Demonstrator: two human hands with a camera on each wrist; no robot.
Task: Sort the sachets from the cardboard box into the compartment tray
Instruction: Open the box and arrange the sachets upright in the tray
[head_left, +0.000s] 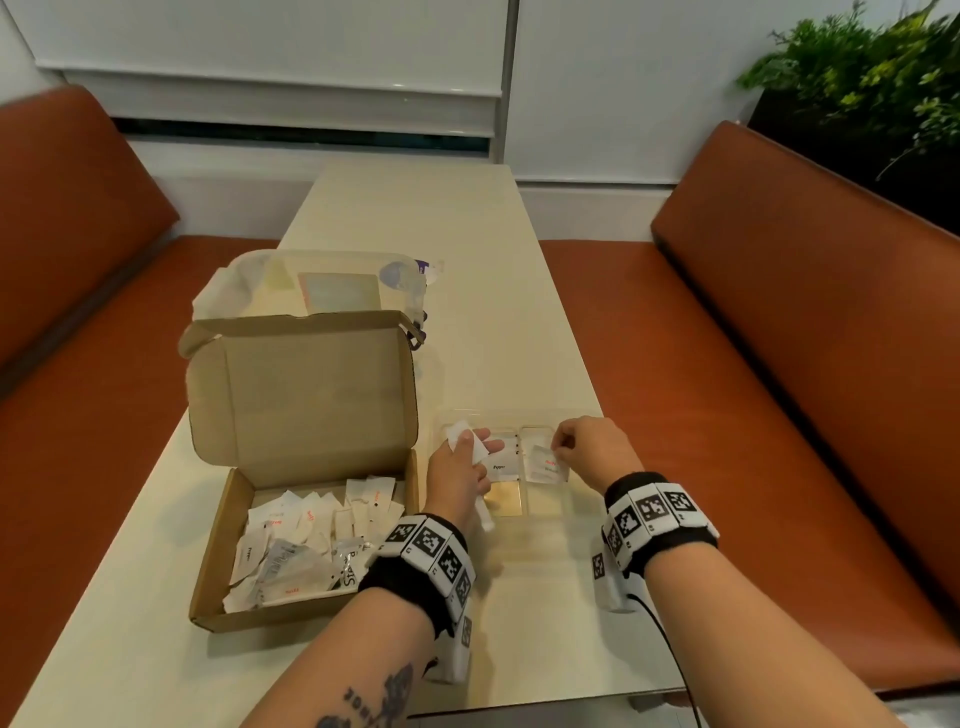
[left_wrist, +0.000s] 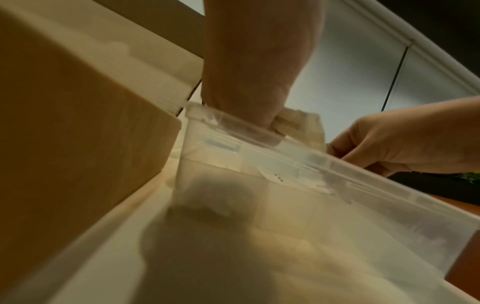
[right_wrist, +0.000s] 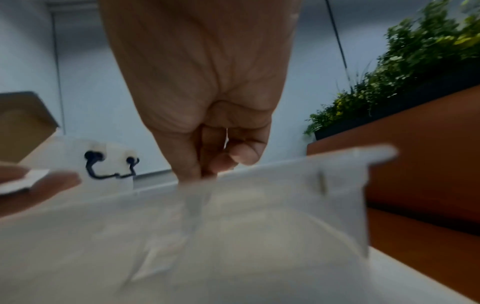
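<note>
The open cardboard box sits at the left with several white sachets piled inside. Just to its right lies the clear compartment tray. My left hand is over the tray's left part and grips a white sachet between thumb and fingers; the left wrist view shows this sachet above the tray rim. My right hand pinches the corner of a sachet with red print that hangs into a right-hand compartment. In the right wrist view my fingertips meet just above the tray wall.
A clear lidded container with a black latch stands behind the cardboard box. Brown benches flank the pale table on both sides. A green plant is at the far right. The box's raised lid stands beside my left hand.
</note>
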